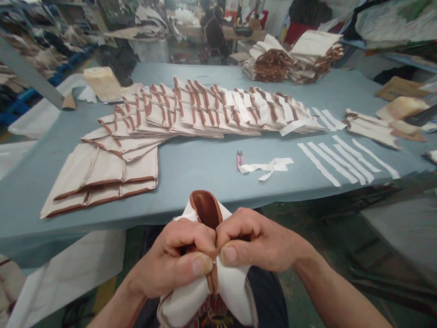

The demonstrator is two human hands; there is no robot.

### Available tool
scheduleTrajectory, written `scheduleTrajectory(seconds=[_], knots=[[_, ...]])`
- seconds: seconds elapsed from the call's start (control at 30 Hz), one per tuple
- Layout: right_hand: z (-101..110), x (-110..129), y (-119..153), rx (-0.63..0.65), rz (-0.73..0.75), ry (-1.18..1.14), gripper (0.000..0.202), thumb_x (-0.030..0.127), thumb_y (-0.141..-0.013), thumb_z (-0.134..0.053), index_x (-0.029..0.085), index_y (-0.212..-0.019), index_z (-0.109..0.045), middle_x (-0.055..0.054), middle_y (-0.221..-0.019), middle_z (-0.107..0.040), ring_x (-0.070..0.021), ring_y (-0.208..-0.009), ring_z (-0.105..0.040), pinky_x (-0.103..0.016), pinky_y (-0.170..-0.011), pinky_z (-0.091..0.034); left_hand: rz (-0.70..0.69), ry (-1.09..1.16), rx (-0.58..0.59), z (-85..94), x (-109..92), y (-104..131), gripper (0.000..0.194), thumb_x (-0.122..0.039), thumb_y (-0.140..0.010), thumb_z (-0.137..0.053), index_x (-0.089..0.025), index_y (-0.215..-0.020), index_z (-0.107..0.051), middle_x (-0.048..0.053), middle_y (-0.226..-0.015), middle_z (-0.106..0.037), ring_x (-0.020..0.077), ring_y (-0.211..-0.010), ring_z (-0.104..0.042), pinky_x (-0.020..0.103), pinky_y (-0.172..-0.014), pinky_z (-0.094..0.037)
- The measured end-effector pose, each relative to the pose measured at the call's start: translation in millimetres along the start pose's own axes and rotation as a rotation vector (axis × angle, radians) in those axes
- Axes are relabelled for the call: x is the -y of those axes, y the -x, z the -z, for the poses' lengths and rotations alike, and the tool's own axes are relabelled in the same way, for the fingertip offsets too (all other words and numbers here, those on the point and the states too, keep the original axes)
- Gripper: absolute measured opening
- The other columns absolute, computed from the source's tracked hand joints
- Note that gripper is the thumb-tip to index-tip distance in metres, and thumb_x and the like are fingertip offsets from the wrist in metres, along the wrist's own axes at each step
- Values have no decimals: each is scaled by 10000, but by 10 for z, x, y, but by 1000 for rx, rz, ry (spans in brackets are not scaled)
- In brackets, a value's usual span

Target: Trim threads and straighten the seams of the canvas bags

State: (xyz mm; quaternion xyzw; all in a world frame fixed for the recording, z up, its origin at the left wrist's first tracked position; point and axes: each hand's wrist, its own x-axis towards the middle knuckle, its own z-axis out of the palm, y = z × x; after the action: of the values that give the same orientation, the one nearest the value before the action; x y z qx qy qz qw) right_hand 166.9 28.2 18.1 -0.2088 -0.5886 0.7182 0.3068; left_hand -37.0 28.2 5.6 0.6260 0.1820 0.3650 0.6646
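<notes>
A cream cloth piece with brown binding, perhaps a bag, hangs over my lap in front of the table edge. My left hand pinches its brown edge from the left, thumb pressed on top. From the other side my right hand pinches the same edge, and the fingertips of both hands nearly meet. Beyond them the brown-lined opening gapes upward. Whatever lies under the fingertips is hidden. On the table past my hands lie small pink thread snips beside a crumpled white strip.
A long overlapping row of cream pieces with brown trim crosses the blue table. Several white strips lie at right. Folded stacks stand at the back. A metal post slants in at left.
</notes>
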Motion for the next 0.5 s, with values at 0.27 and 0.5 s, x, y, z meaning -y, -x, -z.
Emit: scheduleTrajectory(seconds=[0.27, 0.5], knots=[[58, -33, 7, -42, -66, 57, 516, 592, -878, -745, 168, -671, -535, 86, -586, -401, -51, -513, -301, -177, -445, -239, 14, -276, 214, 210, -161, -32, 419, -459, -1076, -498, -163, -806, -619, 31, -705, -641, 141, -646, -565, 264, -628, -425], [-118, 6, -40, -138, -44, 272, 685, 787, -842, -671, 181, -587, -478, 82, -559, -359, -66, -523, -305, -216, -468, -222, -114, -237, 173, 74, -290, -110, 407, -395, -1084, -515, -177, -769, -656, 30, -652, -682, 133, -631, -621, 250, -652, -491]])
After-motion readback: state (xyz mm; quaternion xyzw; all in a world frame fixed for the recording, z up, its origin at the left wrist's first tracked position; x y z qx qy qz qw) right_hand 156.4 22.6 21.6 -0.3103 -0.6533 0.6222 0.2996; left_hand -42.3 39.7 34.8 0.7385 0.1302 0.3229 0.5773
